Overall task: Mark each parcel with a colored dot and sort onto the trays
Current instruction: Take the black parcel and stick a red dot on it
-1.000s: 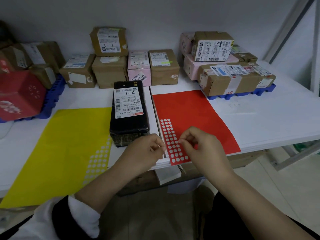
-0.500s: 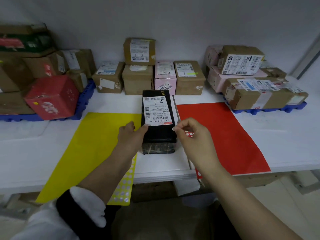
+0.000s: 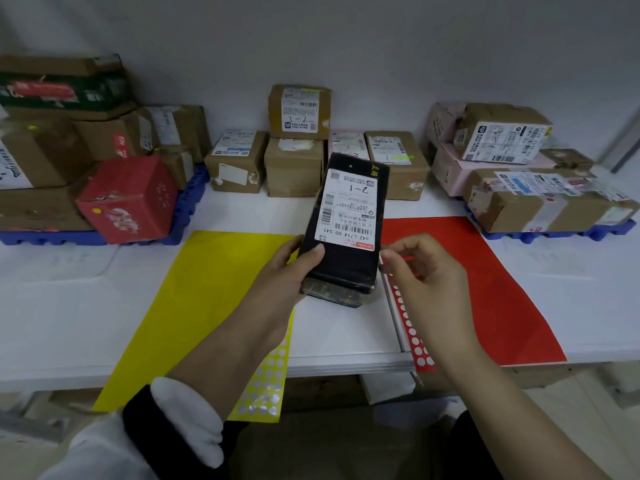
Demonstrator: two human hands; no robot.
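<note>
A black parcel (image 3: 343,258) with a white label marked 2-1 is tilted up off the white table, its near end held by my left hand (image 3: 287,271), thumb on top. My right hand (image 3: 419,268) hovers at the parcel's right edge, thumb and forefinger pinched together, probably on a red dot sticker too small to make out. Under it lies the red sticker sheet (image 3: 485,282). The yellow sticker sheet (image 3: 207,292) lies to the left. Each sheet has a strip of dots at its near edge.
A blue tray (image 3: 187,216) at the left holds brown cartons and a red box (image 3: 128,199). A second blue tray (image 3: 561,233) at the right holds taped cartons. Several small parcels (image 3: 294,168) stand along the back wall. The table's front edge (image 3: 346,367) is close to me.
My hands left the red dot strip. The left hand moved to the black parcel and lifted its near end. The right hand rose beside the parcel, fingers still pinched.
</note>
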